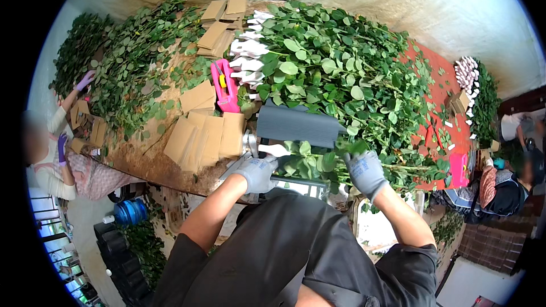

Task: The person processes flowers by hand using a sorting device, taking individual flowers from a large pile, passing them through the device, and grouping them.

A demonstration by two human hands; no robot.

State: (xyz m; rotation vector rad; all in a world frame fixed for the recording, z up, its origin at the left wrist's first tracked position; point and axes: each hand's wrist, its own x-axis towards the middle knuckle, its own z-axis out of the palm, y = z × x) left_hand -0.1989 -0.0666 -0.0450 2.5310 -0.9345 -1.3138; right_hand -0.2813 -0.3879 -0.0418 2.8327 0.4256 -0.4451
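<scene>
In a grey work glove, my left hand (pixel 257 173) is at the near edge of the table, its fingers by the white sleeve (pixel 274 150) over the head of a leafy stem. My right hand (pixel 367 174), gloved alike, lies among the leaves of the stems (pixel 318 163) to the right; its fingertips are partly hidden by leaves, so its hold is unclear. Just beyond both hands stands a dark grey ribbed panel (pixel 298 125). Behind it lies a large heap of leafy stems (pixel 341 64) with white-sleeved heads (pixel 249 49) pointing left.
Cardboard sheets (pixel 204 140) and a pink tape dispenser (pixel 226 87) lie left of the panel. On the red tabletop (pixel 441 74) are red-handled shears (pixel 434 132) and another pink dispenser (pixel 458 169). Co-workers stand at the far left (pixel 55 157) and far right (pixel 503 187).
</scene>
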